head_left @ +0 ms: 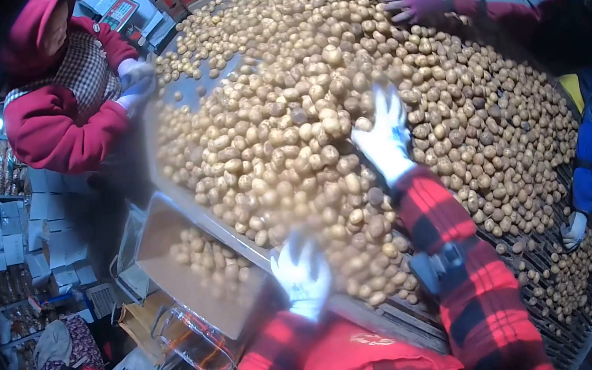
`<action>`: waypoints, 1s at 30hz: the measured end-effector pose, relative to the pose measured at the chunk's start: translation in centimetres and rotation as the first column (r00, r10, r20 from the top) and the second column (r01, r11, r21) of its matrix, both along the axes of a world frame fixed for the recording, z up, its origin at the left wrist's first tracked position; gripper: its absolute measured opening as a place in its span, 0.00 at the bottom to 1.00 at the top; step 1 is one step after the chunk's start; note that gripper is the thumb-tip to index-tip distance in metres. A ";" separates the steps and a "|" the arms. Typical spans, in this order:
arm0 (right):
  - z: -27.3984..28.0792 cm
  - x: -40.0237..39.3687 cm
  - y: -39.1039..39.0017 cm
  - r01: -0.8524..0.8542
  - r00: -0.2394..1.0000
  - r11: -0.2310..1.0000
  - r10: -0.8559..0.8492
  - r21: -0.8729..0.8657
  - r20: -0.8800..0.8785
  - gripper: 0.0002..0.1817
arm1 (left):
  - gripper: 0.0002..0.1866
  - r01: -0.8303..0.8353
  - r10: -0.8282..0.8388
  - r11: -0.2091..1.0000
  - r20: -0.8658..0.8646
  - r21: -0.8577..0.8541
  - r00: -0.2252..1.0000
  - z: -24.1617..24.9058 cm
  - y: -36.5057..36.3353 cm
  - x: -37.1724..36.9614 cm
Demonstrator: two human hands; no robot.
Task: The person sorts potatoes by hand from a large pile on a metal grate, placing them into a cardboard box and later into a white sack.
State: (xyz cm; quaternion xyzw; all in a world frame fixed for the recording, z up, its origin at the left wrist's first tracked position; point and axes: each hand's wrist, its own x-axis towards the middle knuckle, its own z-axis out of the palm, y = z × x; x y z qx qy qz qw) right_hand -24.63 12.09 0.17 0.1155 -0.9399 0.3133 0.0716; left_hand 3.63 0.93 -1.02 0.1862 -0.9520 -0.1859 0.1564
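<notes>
Small round potatoes are heaped across a wide sorting table. My right hand, in a white glove, lies on the heap with its fingers spread, holding nothing I can see. My left hand, also in a white glove, is at the table's near left rim, beside the potatoes. It is blurred by motion, but its fingers look stretched out. Just left of it, a cardboard box sits against the rim with potatoes inside, some of them blurred.
A co-worker in a red jacket stands at the left rim. A purple-gloved hand reaches in from the far right, and a co-worker's blue sleeve from the right. The metal rim borders the table. Slats show at lower right.
</notes>
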 end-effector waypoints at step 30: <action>1.2 19.1 17.8 -0.157 0.986 0.926 0.168 0.342 -0.004 0.55 | 0.18 -0.015 0.013 0.999 -0.048 -0.035 0.999 -1.1 -10.6 -4.2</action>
